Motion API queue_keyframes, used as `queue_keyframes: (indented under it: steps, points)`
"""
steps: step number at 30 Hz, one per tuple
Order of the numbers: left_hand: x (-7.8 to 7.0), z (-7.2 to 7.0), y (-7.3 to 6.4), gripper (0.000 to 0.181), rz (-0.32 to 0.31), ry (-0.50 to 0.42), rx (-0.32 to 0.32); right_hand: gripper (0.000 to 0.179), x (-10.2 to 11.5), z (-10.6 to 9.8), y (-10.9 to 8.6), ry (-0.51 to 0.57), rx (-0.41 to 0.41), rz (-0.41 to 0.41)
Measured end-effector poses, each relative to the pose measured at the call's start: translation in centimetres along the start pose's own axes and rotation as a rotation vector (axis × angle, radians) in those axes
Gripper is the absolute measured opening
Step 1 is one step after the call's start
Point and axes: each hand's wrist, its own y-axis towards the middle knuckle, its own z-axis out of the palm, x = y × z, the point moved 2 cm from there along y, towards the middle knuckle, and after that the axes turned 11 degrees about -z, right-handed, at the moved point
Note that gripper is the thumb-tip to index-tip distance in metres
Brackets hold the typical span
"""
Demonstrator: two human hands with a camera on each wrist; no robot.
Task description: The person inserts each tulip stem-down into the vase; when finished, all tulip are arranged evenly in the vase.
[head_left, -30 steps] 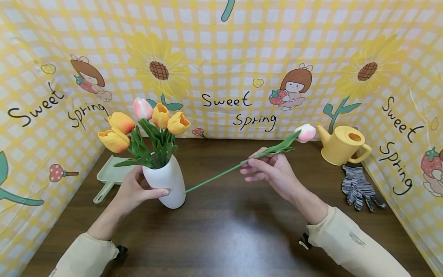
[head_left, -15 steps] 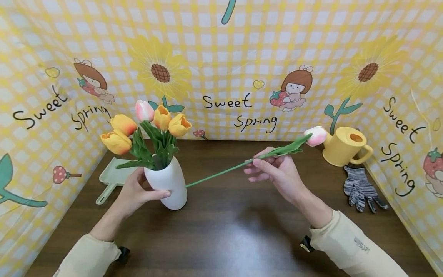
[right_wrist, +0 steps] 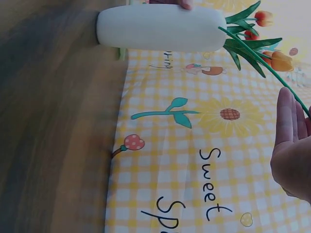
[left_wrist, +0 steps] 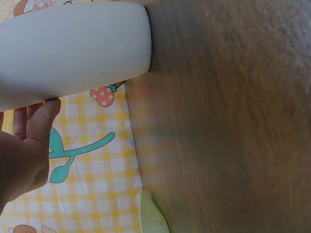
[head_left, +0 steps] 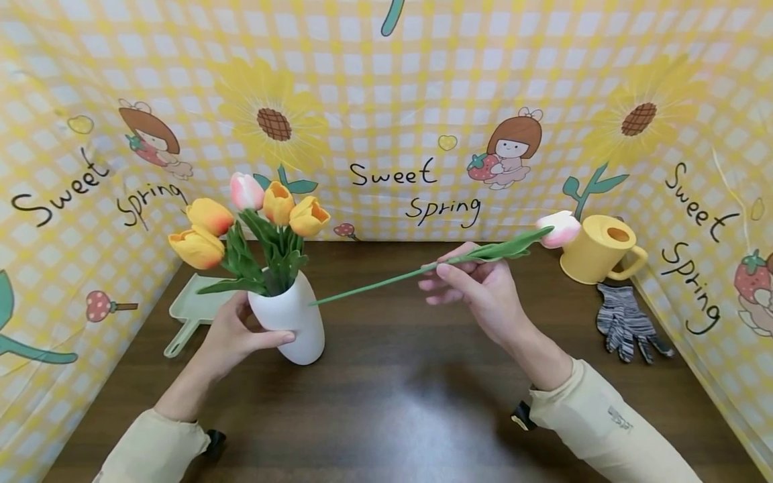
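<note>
My left hand (head_left: 238,335) grips a white vase (head_left: 296,329) round its side, thumb across the front. In the vase stand several tulips (head_left: 279,201), orange-yellow ones and a pink one, with green leaves. Between thumb and fingers my right hand (head_left: 483,292) pinches the green stem of a pink-and-white tulip (head_left: 558,229). Its bloom points right, and the bare stem end overlaps the vase's upper right side in the head view. From the right wrist, the stem (right_wrist: 272,70) crosses in front of the vase mouth. The left wrist view shows the vase (left_wrist: 87,48) with fingers beneath it.
A yellow watering can (head_left: 594,251) stands at the back right, behind the pink-and-white bloom. Below it lies a grey striped glove (head_left: 628,325). A pale green dustpan (head_left: 196,302) lies left of the vase. Patterned cloth walls enclose the brown table (head_left: 386,402).
My right hand has moved slightly up, and the tulip has turned flatter, its stem end rising along the vase's side. The bloom has shifted right. The left hand keeps its grip on the vase.
</note>
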Motion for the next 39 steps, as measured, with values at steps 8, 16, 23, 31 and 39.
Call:
queue_keyframes:
  steps: [8, 16, 23, 31, 39]
  points:
    - [0.1, -0.3, -0.3, 0.081, -0.009, 0.011, -0.005, 0.010, 0.4, 1.2, 1.0, 0.010, 0.001, -0.083]
    - [0.2, -0.6, -0.7, 0.081, -0.017, 0.013, -0.006, 0.010, 0.1, 2.7, 1.9, -0.043, 0.033, -0.147]
    - [0.3, -0.9, -0.9, 0.079, -0.016, 0.004, -0.010, 0.009, 0.0, 3.7, 1.9, -0.029, 0.061, -0.178]
    - [0.1, -0.2, -0.1, 0.078, -0.008, -0.046, 0.013, 0.009, 0.2, 3.5, 1.6, -0.029, 0.067, -0.179]
    - [-0.2, 0.0, 0.0, 0.080, -0.021, -0.047, 0.007, 0.009, 0.0, 4.3, 2.1, -0.025, 0.093, -0.207]
